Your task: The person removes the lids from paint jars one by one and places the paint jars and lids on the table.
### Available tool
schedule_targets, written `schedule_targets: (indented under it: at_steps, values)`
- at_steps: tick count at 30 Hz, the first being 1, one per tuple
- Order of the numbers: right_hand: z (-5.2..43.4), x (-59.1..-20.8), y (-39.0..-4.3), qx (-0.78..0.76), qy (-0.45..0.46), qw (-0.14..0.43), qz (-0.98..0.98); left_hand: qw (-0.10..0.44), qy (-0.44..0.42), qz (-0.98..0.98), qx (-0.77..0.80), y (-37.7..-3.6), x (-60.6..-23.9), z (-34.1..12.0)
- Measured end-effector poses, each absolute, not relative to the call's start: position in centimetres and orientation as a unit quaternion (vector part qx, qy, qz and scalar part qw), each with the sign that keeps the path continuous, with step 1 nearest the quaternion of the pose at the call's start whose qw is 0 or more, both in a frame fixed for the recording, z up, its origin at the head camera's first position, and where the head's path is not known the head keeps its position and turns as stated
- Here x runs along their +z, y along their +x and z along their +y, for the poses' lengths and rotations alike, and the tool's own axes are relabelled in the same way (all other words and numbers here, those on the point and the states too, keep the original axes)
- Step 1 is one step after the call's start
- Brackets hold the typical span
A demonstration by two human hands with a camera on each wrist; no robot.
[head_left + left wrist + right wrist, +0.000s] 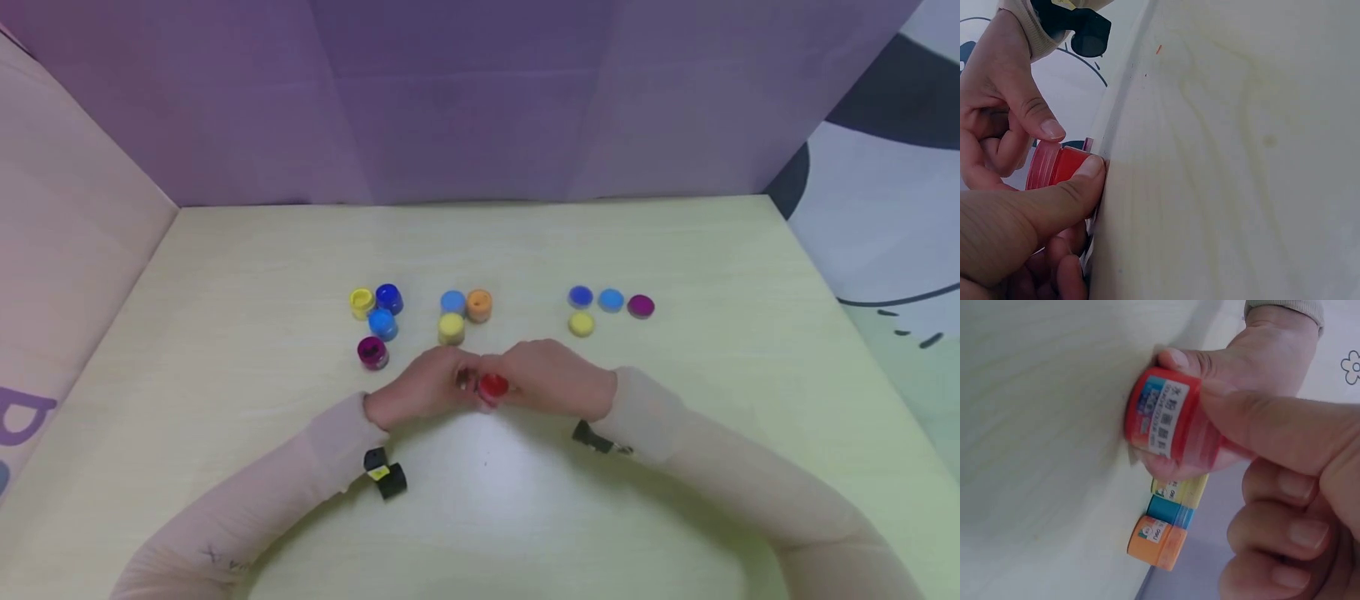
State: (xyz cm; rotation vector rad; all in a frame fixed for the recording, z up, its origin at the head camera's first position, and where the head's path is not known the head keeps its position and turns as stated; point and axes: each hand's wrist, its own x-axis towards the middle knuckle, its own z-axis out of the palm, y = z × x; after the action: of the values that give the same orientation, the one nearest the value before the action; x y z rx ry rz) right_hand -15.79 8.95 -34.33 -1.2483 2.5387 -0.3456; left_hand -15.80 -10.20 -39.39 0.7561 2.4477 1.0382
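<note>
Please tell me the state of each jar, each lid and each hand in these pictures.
red jar: held by both hands, lid on
left hand: gripping the red jar
right hand: gripping its lid
left jars: four, open
middle jars: three, capped
loose lids: four, lying flat

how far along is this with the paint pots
Roughly halfway, as a judgement. Done: four open pots stand at the left, and four loose lids in matching colours lie at the right. In hand: the red pot, lid on, held in the grip of both the left hand and the right hand. Left: three capped pots in the middle, untouched.
</note>
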Motion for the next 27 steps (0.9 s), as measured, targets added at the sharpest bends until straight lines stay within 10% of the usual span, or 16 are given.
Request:
schedule_targets:
  at_steps: [27]
  values:
    - [8.8,-35.0,-15.6,-0.125,-0.364,0.142,0.912,0.168,0.296,0.871,0.354,-16.0,-39.6,-10.1]
